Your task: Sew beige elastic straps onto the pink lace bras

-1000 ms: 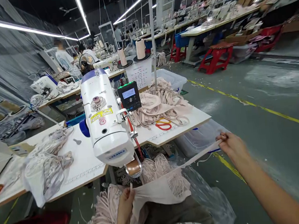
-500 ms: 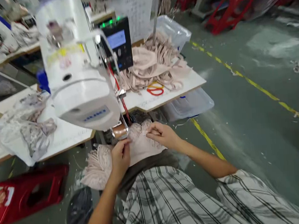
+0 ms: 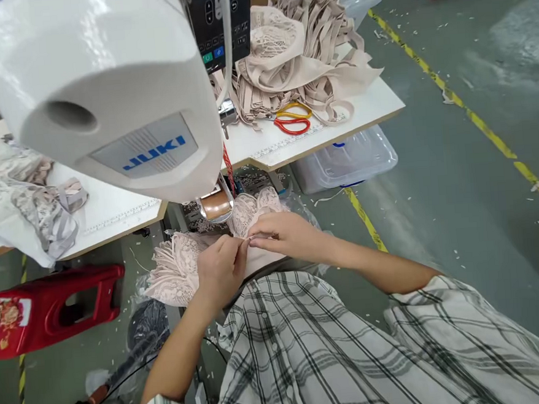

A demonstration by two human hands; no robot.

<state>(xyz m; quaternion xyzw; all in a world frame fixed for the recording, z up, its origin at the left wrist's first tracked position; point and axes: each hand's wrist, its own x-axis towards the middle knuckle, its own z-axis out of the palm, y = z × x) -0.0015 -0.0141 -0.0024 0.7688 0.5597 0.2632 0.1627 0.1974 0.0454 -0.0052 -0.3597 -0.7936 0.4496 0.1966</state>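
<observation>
A pale pink lace garment (image 3: 248,213) lies over my lap, below the head of a white JUKI sewing machine (image 3: 106,115). My left hand (image 3: 221,264) pinches an edge of it, fingers closed. Close against those fingertips, my right hand (image 3: 286,234) is also closed in a pinch on the fabric; the exact bit between the fingers is hidden. To the left of my left hand hangs a gathered bunch of pink lace pieces (image 3: 175,271). Just above my hands sits the machine's arm end with a copper-coloured plate (image 3: 217,205).
On the white table (image 3: 288,148) rest scissors with red and yellow handles (image 3: 292,123) and a heap of beige straps (image 3: 317,32). A clear plastic bin (image 3: 349,159) stands under its right side. White lace garments (image 3: 29,194) lie left, above a red stool (image 3: 55,309).
My hands have come together, fingertips now meeting at the fabric where they were apart. The view has moved closer to the machine, which looks larger.
</observation>
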